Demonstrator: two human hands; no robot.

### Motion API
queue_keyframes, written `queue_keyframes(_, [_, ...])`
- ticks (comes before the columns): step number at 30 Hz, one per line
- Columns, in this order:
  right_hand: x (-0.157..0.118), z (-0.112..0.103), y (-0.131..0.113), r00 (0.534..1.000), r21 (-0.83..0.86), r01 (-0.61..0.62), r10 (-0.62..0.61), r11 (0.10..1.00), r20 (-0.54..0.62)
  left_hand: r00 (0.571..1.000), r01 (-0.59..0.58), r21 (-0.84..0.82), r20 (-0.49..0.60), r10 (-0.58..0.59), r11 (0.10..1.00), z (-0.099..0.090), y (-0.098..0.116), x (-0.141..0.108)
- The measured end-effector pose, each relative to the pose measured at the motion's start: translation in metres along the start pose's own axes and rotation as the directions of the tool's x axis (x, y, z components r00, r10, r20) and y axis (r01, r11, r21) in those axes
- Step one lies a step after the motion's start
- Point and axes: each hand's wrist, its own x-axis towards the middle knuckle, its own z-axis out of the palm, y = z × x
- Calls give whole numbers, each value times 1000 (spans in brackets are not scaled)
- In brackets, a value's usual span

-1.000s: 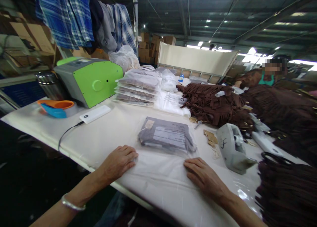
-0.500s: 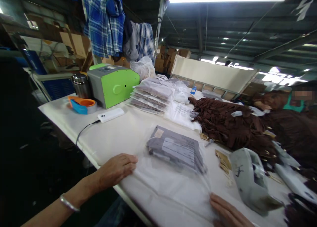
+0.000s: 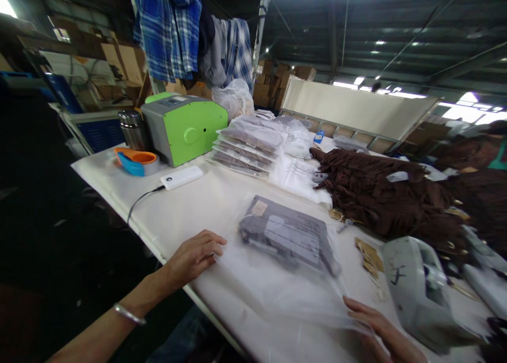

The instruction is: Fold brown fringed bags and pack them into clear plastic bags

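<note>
A clear plastic bag (image 3: 273, 294) lies across the white table, with a folded grey garment (image 3: 293, 231) inside it. A white printed panel and a small beige label show through the film. My left hand (image 3: 200, 255), with a silver bangle on the wrist, is closed on the bag's near left corner. At the near right corner my right hand (image 3: 380, 323) pinches the film, its lower part cut off by the frame's edge. Between my hands the bag's loose open end is slightly raised and rumpled.
A tape dispenser (image 3: 420, 289) and tan tags (image 3: 370, 257) stand right of the bag. Brown fringed garments (image 3: 376, 194) lie behind them. Farther back are stacked bagged garments (image 3: 247, 144), a green-grey machine (image 3: 186, 128), a white power bank (image 3: 181, 177) and a steel flask (image 3: 133, 131).
The bag's near end has come up off the table between my hands, where it lay flatter before. My hands have closed on its corners. The view has shifted a little.
</note>
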Motion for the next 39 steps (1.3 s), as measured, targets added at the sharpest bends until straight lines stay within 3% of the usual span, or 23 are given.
queue_keyframes(1, [1, 0, 2, 995, 63, -94, 96, 994, -30, 998, 58, -49, -31, -60, 997, 1, 0, 2])
queue_keyframes(3, [2, 2, 5, 932, 243, -309, 344, 920, -118, 971, 204, -192, -87, -224, 960, 5, -1, 6])
queue_keyframes(6, [4, 8, 8, 821, 498, -448, 562, 743, -98, 888, 392, -452, -40, -457, 801, 13, 0, 12])
queue_keyframes(8, [6, 13, 5, 786, 582, -467, 614, 665, -71, 873, 411, -566, 18, -488, 714, 16, 0, 14])
queue_keyframes(10, [7, 17, -2, 776, 598, -467, 626, 651, -75, 897, 375, -579, 31, -440, 724, 16, 1, 15])
queue_keyframes(15, [13, 19, -21, 821, 406, -464, 554, 787, -136, 956, 263, -297, -51, -290, 918, 8, 3, 20])
queue_keyframes(18, [23, 16, -22, 857, 266, -453, 498, 851, -133, 958, 206, -229, -152, -244, 951, 5, 9, 32])
queue_keyframes(20, [33, 15, -21, 852, 186, -454, 486, 871, -193, 940, 282, -237, -127, -317, 930, 6, 14, 45])
queue_keyframes(23, [50, 18, -23, 816, 96, -479, 483, 872, -318, 851, 487, -200, -110, -513, 850, 11, 18, 69])
queue_keyframes(25, [58, 23, -27, 819, 11, -480, 453, 877, -352, 790, 600, -51, -121, -602, 798, 16, 17, 85])
queue_keyframes(27, [63, 28, -29, 842, -92, -469, 412, 879, -348, 746, 662, 209, -90, -660, 720, 19, 14, 97])
queue_keyframes(30, [62, 35, -27, 851, -173, -489, 424, 855, -310, 706, 635, 474, -35, -708, 610, 20, 8, 108])
queue_keyframes(39, [64, 48, -19, 797, -248, -603, 585, 758, -148, 705, 483, 696, 52, -707, 532, 31, -12, 115])
